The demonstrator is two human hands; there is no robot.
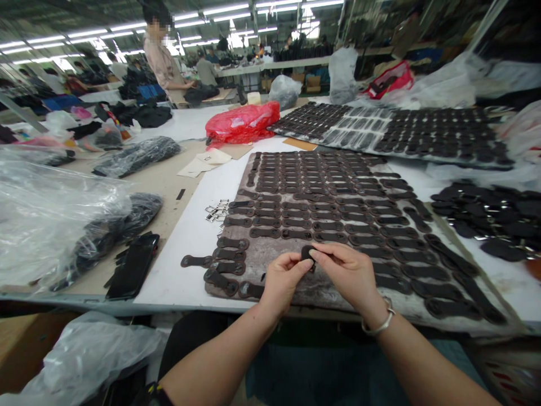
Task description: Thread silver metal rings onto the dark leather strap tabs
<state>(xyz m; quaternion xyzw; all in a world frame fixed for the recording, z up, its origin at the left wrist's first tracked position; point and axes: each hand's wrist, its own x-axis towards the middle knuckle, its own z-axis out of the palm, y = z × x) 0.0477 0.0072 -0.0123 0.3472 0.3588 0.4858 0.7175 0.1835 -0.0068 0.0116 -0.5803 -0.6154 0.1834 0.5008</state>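
Observation:
Both hands meet over the near part of a board [270,254] covered with rows of dark strips with rounded ends. Between them is a small black piece [307,253]. My left hand [284,279] pinches its lower left side with thumb and fingertips. My right hand [347,273], with a bracelet at the wrist, grips its right side the same way. The fingers cover part of the piece. Silver metal buckles [217,211] lie on white paper at the board's left edge. A loose dark strip [196,261] sticks out past the board's left side.
Folded black pieces with metal buckles [494,217] are heaped at the right. A second filled board [439,132] and a red plastic bag [243,121] lie behind. At the left are a black phone [134,265] and clear plastic bags [54,208]. A person [163,56] stands farther back.

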